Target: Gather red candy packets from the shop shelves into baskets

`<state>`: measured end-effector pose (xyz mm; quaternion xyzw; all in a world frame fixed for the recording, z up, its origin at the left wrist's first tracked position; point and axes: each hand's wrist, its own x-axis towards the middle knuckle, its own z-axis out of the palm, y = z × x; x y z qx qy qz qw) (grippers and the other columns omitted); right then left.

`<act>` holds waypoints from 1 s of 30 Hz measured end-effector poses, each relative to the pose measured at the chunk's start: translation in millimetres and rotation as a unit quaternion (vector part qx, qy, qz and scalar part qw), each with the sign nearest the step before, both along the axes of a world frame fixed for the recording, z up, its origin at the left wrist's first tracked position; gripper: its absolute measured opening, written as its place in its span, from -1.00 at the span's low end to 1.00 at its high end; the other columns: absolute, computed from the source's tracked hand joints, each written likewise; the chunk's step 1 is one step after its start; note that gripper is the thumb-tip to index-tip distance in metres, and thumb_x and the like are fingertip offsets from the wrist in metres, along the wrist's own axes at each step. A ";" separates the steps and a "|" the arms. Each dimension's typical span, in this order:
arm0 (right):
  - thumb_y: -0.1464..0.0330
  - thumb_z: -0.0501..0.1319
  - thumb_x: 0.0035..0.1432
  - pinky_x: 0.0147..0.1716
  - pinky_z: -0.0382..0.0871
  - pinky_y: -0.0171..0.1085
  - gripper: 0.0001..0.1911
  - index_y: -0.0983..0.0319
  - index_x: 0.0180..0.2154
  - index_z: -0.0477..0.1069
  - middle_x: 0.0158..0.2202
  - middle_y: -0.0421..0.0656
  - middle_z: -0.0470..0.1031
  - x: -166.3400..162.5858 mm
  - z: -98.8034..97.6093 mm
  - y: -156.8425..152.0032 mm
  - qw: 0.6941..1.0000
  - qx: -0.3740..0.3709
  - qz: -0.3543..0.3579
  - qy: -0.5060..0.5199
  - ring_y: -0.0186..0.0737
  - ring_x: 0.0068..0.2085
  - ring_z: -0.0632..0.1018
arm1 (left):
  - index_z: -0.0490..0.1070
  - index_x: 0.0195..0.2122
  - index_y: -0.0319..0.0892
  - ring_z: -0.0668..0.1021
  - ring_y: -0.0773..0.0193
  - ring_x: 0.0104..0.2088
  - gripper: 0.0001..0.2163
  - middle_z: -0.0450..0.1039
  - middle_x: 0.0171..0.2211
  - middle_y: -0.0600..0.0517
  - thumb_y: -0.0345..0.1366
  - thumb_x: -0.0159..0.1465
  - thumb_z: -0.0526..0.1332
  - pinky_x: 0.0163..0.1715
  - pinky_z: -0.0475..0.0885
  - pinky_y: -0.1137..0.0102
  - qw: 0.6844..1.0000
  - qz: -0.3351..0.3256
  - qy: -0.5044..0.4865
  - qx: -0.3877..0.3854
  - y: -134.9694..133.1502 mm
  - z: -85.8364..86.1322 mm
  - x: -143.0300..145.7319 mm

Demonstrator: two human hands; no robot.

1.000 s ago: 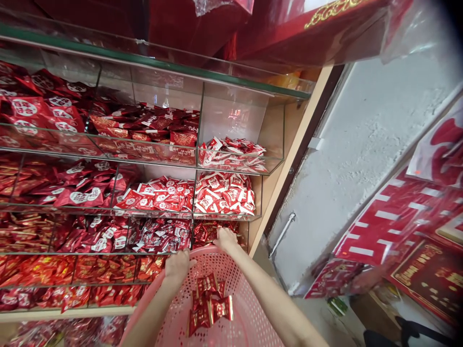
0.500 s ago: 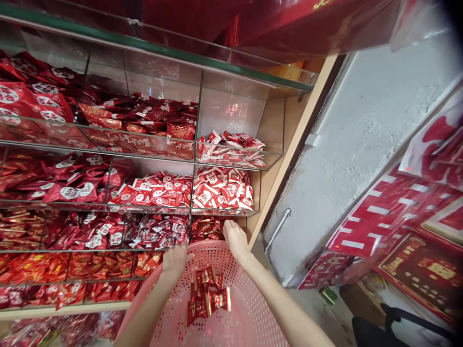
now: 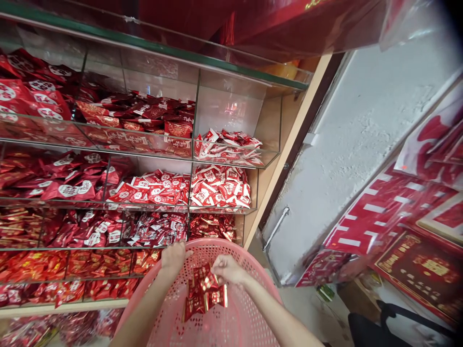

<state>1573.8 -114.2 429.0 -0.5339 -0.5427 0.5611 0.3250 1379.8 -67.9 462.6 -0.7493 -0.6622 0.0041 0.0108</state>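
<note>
A pink perforated plastic basket (image 3: 249, 299) stands in front of me, tilted toward the shelves. My left hand (image 3: 174, 260) is closed over its far rim on the left. Inside lies a small pile of red and gold wrapped candies (image 3: 197, 303). Over that pile is my right hand (image 3: 227, 270), its fingers pinched together on a shiny red-gold candy (image 3: 210, 280); the fingers partly cover it. Just beyond the rim, a low shelf compartment holds similar red-gold candies (image 3: 213, 226).
Glass-divided shelves with several compartments of red packets (image 3: 72, 190) fill the left and middle. A glass shelf edge (image 3: 162, 53) crosses above. Right of the wooden side panel (image 3: 285, 159) are a grey wall (image 3: 347, 130), hanging red goods (image 3: 372, 217) and a black chair (image 3: 369, 330).
My right hand has come back from the low candy compartment into the basket, with a candy in its fingers. My left hand stays on the rim.
</note>
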 end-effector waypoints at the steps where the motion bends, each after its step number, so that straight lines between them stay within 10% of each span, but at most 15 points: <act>1: 0.28 0.29 -0.19 -0.62 0.24 -0.41 -0.75 0.26 -0.56 0.25 -0.70 -0.35 0.26 -1.2 -10.3 -1.2 0.999 -0.032 0.003 0.012 -0.48 -0.66 0.30 | 0.32 -0.09 -0.32 0.51 0.02 -0.22 -0.60 0.45 -0.29 -0.22 -0.10 0.24 -0.02 -0.33 0.36 0.29 1.000 -0.002 0.001 0.004 0.7 -0.6 0.2; 10: 0.33 0.34 -0.23 -0.56 0.36 -0.39 -0.73 0.29 -0.57 0.26 -0.68 -0.33 0.33 -6.7 -37.8 0.2 0.994 -0.103 -0.023 0.032 -0.48 -0.65 0.37 | 0.33 -0.09 -0.30 0.50 0.04 -0.22 -0.61 0.45 -0.28 -0.21 -0.09 0.22 0.02 -0.34 0.36 0.31 1.000 -0.004 0.009 0.010 3.0 -2.5 1.1; 15: 0.36 0.26 -0.13 -0.61 0.21 -0.43 -0.74 0.25 -0.62 0.18 -0.76 -0.35 0.25 -8.0 -39.2 0.9 0.990 -0.030 -0.027 -0.138 -0.41 -0.65 0.38 | 0.31 -0.08 -0.29 0.50 0.04 -0.22 -0.60 0.44 -0.26 -0.19 -0.08 0.20 0.03 -0.34 0.36 0.32 1.000 0.002 0.006 -0.001 2.4 0.2 2.7; 22: 0.30 0.06 0.08 -0.55 0.09 -0.41 -0.73 0.24 -0.61 0.27 -0.63 -0.26 0.35 0.7 24.7 18.0 0.909 0.245 -0.103 -0.320 -0.40 -0.55 0.36 | 0.29 -0.05 -0.31 0.49 0.04 -0.18 -0.57 0.45 -0.23 -0.20 -0.08 0.21 0.02 -0.30 0.35 0.31 1.000 0.012 -0.004 -0.022 1.5 2.0 3.4; 30: 0.18 0.11 0.03 -0.43 0.18 -0.33 -0.73 0.21 -0.54 0.38 -0.43 -0.10 0.49 0.9 48.1 69.8 0.858 0.160 -0.169 -0.458 -0.19 -0.32 0.48 | 0.29 -0.08 -0.31 0.51 0.06 -0.20 -0.59 0.45 -0.23 -0.21 -0.08 0.22 0.01 -0.29 0.35 0.33 1.000 0.005 0.001 -0.020 0.8 0.7 1.8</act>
